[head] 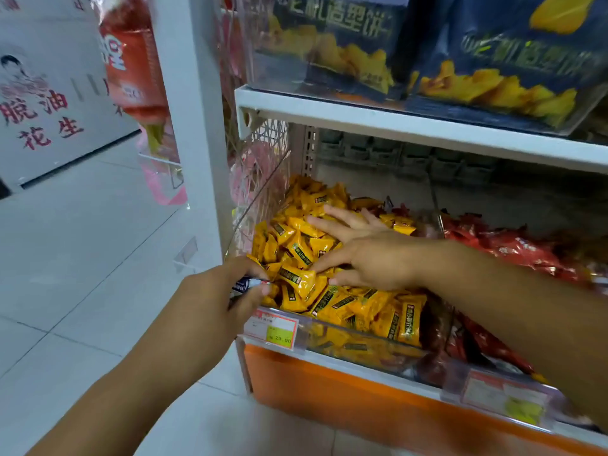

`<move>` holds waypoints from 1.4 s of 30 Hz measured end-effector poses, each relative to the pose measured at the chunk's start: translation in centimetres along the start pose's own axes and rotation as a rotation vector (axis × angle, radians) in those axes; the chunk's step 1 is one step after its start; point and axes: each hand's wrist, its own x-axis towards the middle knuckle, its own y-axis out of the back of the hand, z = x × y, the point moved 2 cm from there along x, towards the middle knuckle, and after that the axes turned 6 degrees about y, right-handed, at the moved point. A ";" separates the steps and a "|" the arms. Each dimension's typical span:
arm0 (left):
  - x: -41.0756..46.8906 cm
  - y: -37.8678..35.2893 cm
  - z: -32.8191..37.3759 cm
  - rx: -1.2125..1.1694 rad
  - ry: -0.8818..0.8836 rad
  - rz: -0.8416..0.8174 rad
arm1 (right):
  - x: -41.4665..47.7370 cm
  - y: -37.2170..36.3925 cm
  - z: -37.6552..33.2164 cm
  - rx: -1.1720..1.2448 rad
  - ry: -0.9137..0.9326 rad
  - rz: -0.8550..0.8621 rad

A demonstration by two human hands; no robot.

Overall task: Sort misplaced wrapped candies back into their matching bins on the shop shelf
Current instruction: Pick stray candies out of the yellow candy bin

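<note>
So, the main risk here is spillage. The right hand (371,258) is laid flat on the heap of yellow candies (332,301) in the clear bin (345,327), fingers straight and spread wide, nothing gripped. The heap is piled right up to the front rim, so if it gets raked forward, a few pieces could easily be pushed over the edge and onto the floor.

The left hand (210,301) is curled at the bin's front left corner, and a blue-and-white candy (245,286) looks to be pinched between thumb and forefinger, right at the rim. That one is pretty clearly the odd one out. Only a bit of its wrapper can be seen, so how firmly it is held can't be told. With a slick wrapper and a shallow pinch, it could be dropped back into the yellow pile or outside the bin when lifted. No matching blue bin is seen either, so it could end up in the wrong place.

A few stray red pieces (399,210) are spotted at the back of the yellow heap, near the neighbouring bin of red candies (513,248). Those could get buried if the pile is stirred too hard. The price tag (276,329) could be knocked by the left wrist too.
</note>
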 end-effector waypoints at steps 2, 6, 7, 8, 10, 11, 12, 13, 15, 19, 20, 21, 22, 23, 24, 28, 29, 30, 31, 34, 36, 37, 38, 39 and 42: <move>0.0 0.4 -0.5 0.001 0.041 -0.002 | 0.4 0.6 1.3 0.013 -0.071 -0.022; -0.2 1.0 -0.9 0.002 0.066 0.016 | 0.3 2.0 2.0 0.051 -0.164 -0.096; -0.3 1.1 -0.9 -0.003 0.073 0.012 | -0.1 2.6 1.9 0.053 -0.207 -0.120; -0.4 1.1 -1.0 -0.011 0.076 0.010 | -0.5 3.2 1.6 0.063 -0.245 -0.129; -0.5 1.3 -1.1 -0.022 0.073 0.003 | -0.7 4.2 -0.1 0.044 -0.197 -0.058; -0.6 1.3 -1.1 -0.022 0.073 -0.004 | -0.3 4.5 -1.7 0.028 -0.098 -0.011; -0.7 1.4 -1.2 -0.022 0.077 -0.013 | 0.5 4.4 -3.5 0.036 0.019 0.010; -0.7 1.4 -1.2 -0.025 0.082 -0.022 | 1.3 3.9 -5.2 0.055 0.125 0.002; -0.8 1.6 -1.4 -0.041 0.090 -0.033 | 3.2 2.5 -7.1 0.048 0.219 -0.050; -1.1 1.7 -2.1 -0.080 0.126 -0.065 | 4.7 1.2 -4.7 -0.046 0.137 0.001; -1.2 1.8 -2.2 -0.085 0.130 -0.070 | 4.7 1.3 -3.8 -0.064 0.109 0.021; -1.2 1.8 -2.3 -0.085 0.131 -0.075 | 4.5 1.4 -3.0 -0.070 0.085 0.036; -1.2 1.9 -2.4 -0.085 0.130 -0.078 | 4.3 1.6 -2.4 -0.072 0.064 0.044; -1.2 1.9 -2.4 -0.085 0.128 -0.078 | 4.1 1.6 -1.8 -0.075 0.047 0.051; -1.2 1.9 -2.4 -0.085 0.125 -0.079 | 3.7 1.6 -1.3 -0.077 0.031 0.059; -1.4 1.8 -2.5 -0.094 0.126 -0.093 | 2.0 1.9 -0.1 -0.031 -0.067 -0.004; -1.5 1.8 -2.5 -0.097 0.126 -0.096 | 1.6 2.4 -0.3 -0.030 -0.112 -0.049; -1.5 1.8 -2.5 -0.100 0.125 -0.099 | 1.3 3.1 -0.6 -0.031 -0.156 -0.075; -1.5 1.9 -2.6 -0.103 0.123 -0.100 | 1.3 3.7 -1.1 -0.028 -0.181 -0.055; -1.5 2.1 -2.8 -0.108 0.124 -0.093 | 2.7 4.0 -3.7 -0.060 -0.102 0.125; -1.5 2.2 -2.9 -0.114 0.119 -0.091 | 4.2 2.2 -5.4 -0.125 -0.076 0.095; -1.4 2.2 -2.9 -0.117 0.120 -0.096 | 4.8 1.4 -5.8 -0.147 -0.088 0.077; -1.5 2.3 -2.9 -0.120 0.122 -0.104 | 5.2 0.9 -5.9 -0.141 -0.104 0.087; -1.5 2.3 -2.9 -0.122 0.122 -0.112 | 5.3 0.8 -5.8 -0.104 -0.122 0.123; -1.7 2.5 -3.0 -0.131 0.118 -0.121 | 4.6 1.5 -4.3 0.039 -0.157 0.228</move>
